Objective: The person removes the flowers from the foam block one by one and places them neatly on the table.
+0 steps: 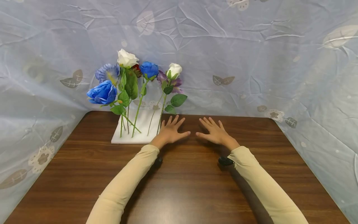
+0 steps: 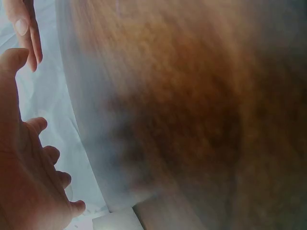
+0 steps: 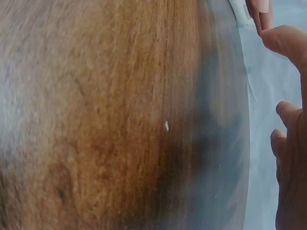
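Note:
Both hands are held out over the far part of the brown wooden table, palms down and fingers spread, with nothing in them. The left hand (image 1: 169, 133) is just right of a white foam board (image 1: 144, 124), overlapping its corner in the head view. Several artificial flowers stand in that board: a large blue rose (image 1: 102, 92), a white rose (image 1: 127, 58), a smaller blue rose (image 1: 149, 69) and a white bud (image 1: 174, 70) among them. To the right, the right hand (image 1: 214, 133) points its thumb toward the left thumb, a gap between them.
The wooden table (image 1: 190, 186) runs back to a patterned grey-blue cloth (image 1: 201, 56), which also hangs at both sides. A tiny white scrap (image 3: 166, 126) lies on the wood in the right wrist view. Dark wrist devices (image 1: 225, 161) hang beneath the cuffs.

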A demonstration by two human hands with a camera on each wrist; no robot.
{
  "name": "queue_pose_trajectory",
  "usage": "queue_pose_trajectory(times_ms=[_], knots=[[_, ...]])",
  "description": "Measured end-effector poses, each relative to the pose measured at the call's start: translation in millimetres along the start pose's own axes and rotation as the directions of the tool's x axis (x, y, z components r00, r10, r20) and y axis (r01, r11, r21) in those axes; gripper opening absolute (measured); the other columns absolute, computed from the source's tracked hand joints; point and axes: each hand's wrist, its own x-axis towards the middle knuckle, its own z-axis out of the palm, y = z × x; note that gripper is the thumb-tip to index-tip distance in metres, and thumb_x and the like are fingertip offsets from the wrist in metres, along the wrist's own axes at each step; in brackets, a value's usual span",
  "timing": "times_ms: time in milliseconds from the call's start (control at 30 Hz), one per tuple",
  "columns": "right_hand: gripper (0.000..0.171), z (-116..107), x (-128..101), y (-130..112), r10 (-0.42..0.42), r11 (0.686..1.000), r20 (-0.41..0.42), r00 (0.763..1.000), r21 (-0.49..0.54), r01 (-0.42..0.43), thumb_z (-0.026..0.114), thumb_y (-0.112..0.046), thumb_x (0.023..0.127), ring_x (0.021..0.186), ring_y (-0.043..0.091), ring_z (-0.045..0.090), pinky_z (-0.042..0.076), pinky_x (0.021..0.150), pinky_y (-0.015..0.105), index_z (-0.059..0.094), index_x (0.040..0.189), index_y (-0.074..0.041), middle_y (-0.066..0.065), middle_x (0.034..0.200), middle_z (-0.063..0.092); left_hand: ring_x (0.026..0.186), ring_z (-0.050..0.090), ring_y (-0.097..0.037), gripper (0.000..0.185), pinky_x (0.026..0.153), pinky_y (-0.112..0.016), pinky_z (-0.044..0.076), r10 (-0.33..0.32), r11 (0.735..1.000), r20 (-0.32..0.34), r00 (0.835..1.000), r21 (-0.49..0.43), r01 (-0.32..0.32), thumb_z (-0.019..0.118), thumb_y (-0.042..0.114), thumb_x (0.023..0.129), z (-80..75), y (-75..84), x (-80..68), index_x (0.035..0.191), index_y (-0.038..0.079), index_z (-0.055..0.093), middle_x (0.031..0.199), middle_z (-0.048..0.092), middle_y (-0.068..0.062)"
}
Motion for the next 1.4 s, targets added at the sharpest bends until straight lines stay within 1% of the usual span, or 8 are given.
queue_pose_trajectory(times_ms=[267, 400, 567, 700, 900, 1100, 1233, 1400], knots=[[0.089, -2.2, -2.7, -1.4, -0.007, 1.0, 0.005, 1.0, 0.02, 0.007, 0.04, -0.073, 0.097, 0.159, 0.04, 0.006, -0.008, 0.123, 0.07, 0.019, 0.165, -0.019, 0.014, 0.171, 0.015, 0.159, 0.005, -0.04, 0.089, 0.126, -0.067, 0.007, 0.006, 1.0, 0.023, 1.0, 0.006, -0.006, 0.035, 0.08, 0.094, -0.2, 2.0, -2.6, 0.165, 0.03, 0.014, 0.173, 0.006, -0.008], [0.086, -0.8, -4.0, -0.9, -0.011, 1.0, 0.018, 1.0, 0.001, 0.011, 0.042, -0.07, 0.098, 0.159, 0.039, 0.008, -0.005, 0.123, 0.07, 0.022, 0.164, -0.019, 0.014, 0.171, 0.018, 0.159, 0.005, -0.04, 0.089, 0.126, -0.067, 0.007, 0.004, 1.0, 0.051, 0.999, 0.006, -0.004, 0.035, 0.079, 0.095, -0.7, 2.4, -5.0, 0.165, 0.029, 0.015, 0.173, 0.008, -0.008], [0.088, 2.9, -5.3, -0.9, -0.016, 1.0, 0.034, 0.999, -0.024, 0.017, 0.039, -0.072, 0.098, 0.159, 0.039, 0.008, -0.003, 0.123, 0.071, 0.022, 0.164, -0.018, 0.014, 0.17, 0.018, 0.159, 0.005, -0.04, 0.088, 0.126, -0.067, 0.006, 0.004, 1.0, 0.092, 0.996, -0.001, -0.004, 0.035, 0.078, 0.095, -1.3, 2.2, -10.5, 0.165, 0.028, 0.014, 0.173, 0.007, -0.008], [0.086, 2.3, -8.4, -3.0, -0.023, 1.0, 0.033, 0.999, -0.016, 0.024, 0.043, -0.068, 0.099, 0.158, 0.04, 0.009, -0.003, 0.123, 0.071, 0.023, 0.164, -0.016, 0.016, 0.17, 0.02, 0.159, 0.004, -0.04, 0.088, 0.126, -0.067, 0.005, 0.005, 1.0, 0.119, 0.993, -0.001, -0.004, 0.034, 0.078, 0.096, 0.7, 1.3, -13.2, 0.165, 0.029, 0.013, 0.173, 0.006, -0.008], [0.085, 1.4, -10.2, -3.3, -0.02, 1.0, 0.043, 0.999, -0.007, 0.021, 0.044, -0.067, 0.099, 0.159, 0.04, 0.009, -0.002, 0.123, 0.071, 0.022, 0.164, -0.016, 0.016, 0.169, 0.021, 0.159, 0.005, -0.04, 0.088, 0.126, -0.066, 0.006, 0.02, 1.0, 0.115, 0.993, -0.014, -0.019, 0.034, 0.078, 0.096, -1.1, -0.1, -18.2, 0.165, 0.029, 0.014, 0.173, 0.009, -0.008], [0.086, 0.0, -6.8, -10.6, -0.03, 1.0, 0.054, 0.998, -0.002, 0.03, 0.043, -0.068, 0.099, 0.158, 0.041, 0.01, -0.002, 0.123, 0.071, 0.022, 0.164, -0.017, 0.017, 0.169, 0.021, 0.158, 0.01, -0.042, 0.086, 0.126, -0.067, 0.01, 0.068, 0.995, 0.088, 0.994, -0.079, -0.061, 0.039, 0.075, 0.096, -13.7, -3.5, -32.0, 0.165, 0.027, 0.019, 0.171, 0.017, -0.011], [0.086, 0.1, -5.3, -16.4, -0.032, 0.999, 0.066, 0.997, 0.011, 0.031, 0.044, -0.068, 0.098, 0.159, 0.04, 0.009, -0.003, 0.123, 0.07, 0.022, 0.164, -0.018, 0.016, 0.17, 0.02, 0.157, 0.018, -0.04, 0.084, 0.125, -0.065, 0.019, 0.093, 0.987, 0.08, 0.992, -0.141, -0.081, 0.043, 0.072, 0.097, -25.5, -4.0, -44.8, 0.164, 0.026, 0.023, 0.17, 0.022, -0.011], [0.085, 3.7, -3.2, -24.2, -0.047, 0.999, 0.065, 0.997, 0.018, 0.045, 0.046, -0.067, 0.098, 0.158, 0.04, 0.01, -0.001, 0.124, 0.07, 0.023, 0.164, -0.02, 0.015, 0.17, 0.021, 0.151, 0.036, -0.032, 0.077, 0.123, -0.055, 0.032, 0.146, 0.956, 0.044, 0.988, -0.263, -0.129, 0.05, 0.066, 0.097, -40.5, -7.9, -67.9, 0.161, 0.026, 0.033, 0.164, 0.038, -0.008]])
